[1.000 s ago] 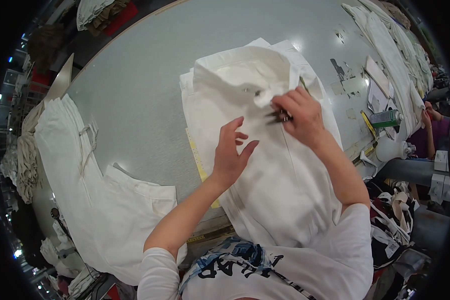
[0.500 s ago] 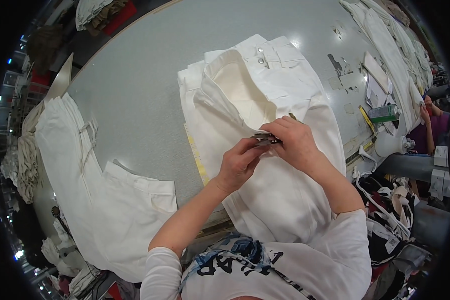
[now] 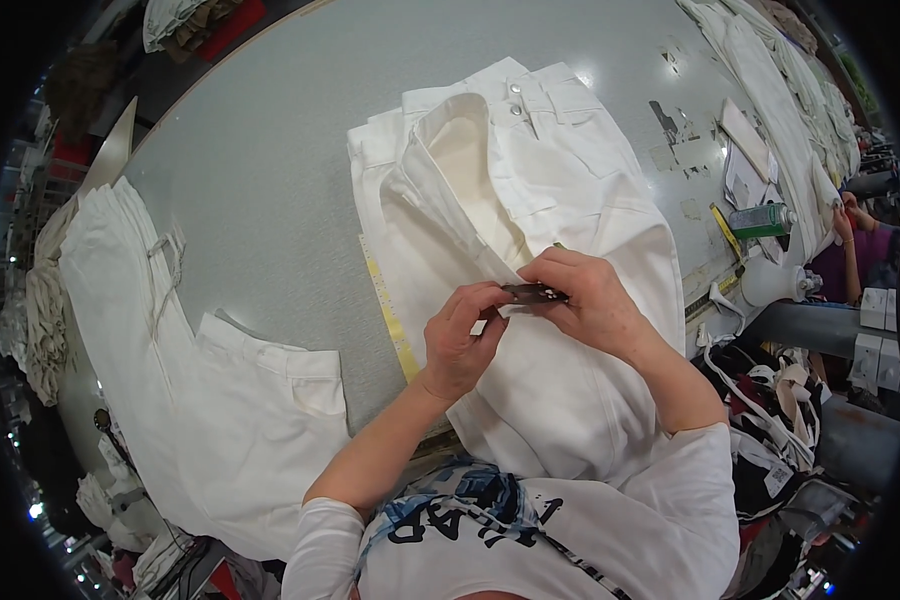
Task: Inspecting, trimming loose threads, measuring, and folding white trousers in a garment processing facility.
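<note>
White trousers (image 3: pixel 590 365) lie in front of me on top of more white trousers, the open waistband showing a cream inside. My right hand (image 3: pixel 592 300) is closed around dark metal thread snips (image 3: pixel 536 294), held over the trousers just below the waistband. My left hand (image 3: pixel 460 338) is closed too, its index finger and thumb curled at the left end of the snips. Whatever those left fingers pinch is too small to make out. Two metal buttons (image 3: pixel 515 98) show at the far edge of the pile.
A yellow measuring tape (image 3: pixel 385 305) runs beside the pile on the grey table (image 3: pixel 270 190). More white trousers (image 3: pixel 240 430) lie at left. At right are a green can (image 3: pixel 762 220), a white sewing machine part (image 3: pixel 770 284), a heap of cloth strips (image 3: pixel 770 420) and another person's hand (image 3: pixel 846 215).
The snips have tilted flatter and moved slightly down. My left hand has shifted a little left and down, its fingers more curled. The view has drifted slightly.
</note>
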Demonstrator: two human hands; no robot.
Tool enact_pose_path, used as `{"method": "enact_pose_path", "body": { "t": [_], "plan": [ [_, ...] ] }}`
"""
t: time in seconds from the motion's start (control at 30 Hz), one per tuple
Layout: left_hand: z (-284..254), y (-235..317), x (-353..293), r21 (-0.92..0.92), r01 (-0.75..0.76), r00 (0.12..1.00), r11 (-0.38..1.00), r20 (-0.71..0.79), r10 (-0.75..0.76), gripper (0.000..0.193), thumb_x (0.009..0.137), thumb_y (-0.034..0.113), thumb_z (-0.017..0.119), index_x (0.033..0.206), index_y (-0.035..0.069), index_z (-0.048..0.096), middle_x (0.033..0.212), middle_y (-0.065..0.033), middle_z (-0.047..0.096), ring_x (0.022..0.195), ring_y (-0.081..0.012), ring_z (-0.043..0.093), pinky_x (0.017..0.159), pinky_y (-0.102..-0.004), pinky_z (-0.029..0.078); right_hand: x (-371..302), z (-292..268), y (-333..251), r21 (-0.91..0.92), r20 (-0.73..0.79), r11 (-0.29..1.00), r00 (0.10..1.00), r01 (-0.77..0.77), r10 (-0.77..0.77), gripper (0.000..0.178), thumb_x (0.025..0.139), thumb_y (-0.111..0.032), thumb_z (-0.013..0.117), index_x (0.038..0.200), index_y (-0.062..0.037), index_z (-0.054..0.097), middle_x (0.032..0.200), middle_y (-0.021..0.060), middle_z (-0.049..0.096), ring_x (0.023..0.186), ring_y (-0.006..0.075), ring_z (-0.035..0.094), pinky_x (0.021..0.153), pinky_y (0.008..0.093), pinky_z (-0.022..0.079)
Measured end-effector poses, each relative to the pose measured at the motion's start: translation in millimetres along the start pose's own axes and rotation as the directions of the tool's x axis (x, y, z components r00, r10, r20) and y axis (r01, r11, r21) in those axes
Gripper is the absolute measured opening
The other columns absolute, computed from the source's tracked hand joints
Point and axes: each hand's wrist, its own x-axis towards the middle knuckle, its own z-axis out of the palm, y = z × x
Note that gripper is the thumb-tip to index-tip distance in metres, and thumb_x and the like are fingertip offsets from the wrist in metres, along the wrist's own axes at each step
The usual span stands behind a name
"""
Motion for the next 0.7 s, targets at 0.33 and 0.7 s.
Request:
{"method": "enact_pose_path", "body": {
  "t": [0.33,0.7],
  "plan": [
    [-14,0,4,0.282,-0.125,0.99,0.951,0.099,0.101,0.04,0.071,-0.009,0.063,0.109,-0.001,0.054,0.095,-0.0109,0.061,0.073,-0.0162,0.064,0.062,-0.0269,0.054,-6,8,-10,-0.105,-0.038,0.992,0.996,0.073,-0.078,0.028,0.066,-0.001,0.07,0.091,-0.0039,0.059,0.084,0.0073,0.059,0.071,0.0245,0.059,0.059,0.0316,0.048],
    [-24,7,8,0.018,0.038,0.973,0.999,0.226,-0.041,0.034,0.075,-0.011,0.059,0.107,0.0,0.056,0.096,-0.0114,0.061,0.076,-0.017,0.065,0.061,-0.0262,0.053,-7,11,2,-0.344,-0.159,0.906,0.936,0.245,-0.314,0.034,0.054,0.007,0.06,0.085,-0.006,0.058,0.085,0.004,0.059,0.068,0.022,0.055,0.055,0.0315,0.046]
  ]
}}
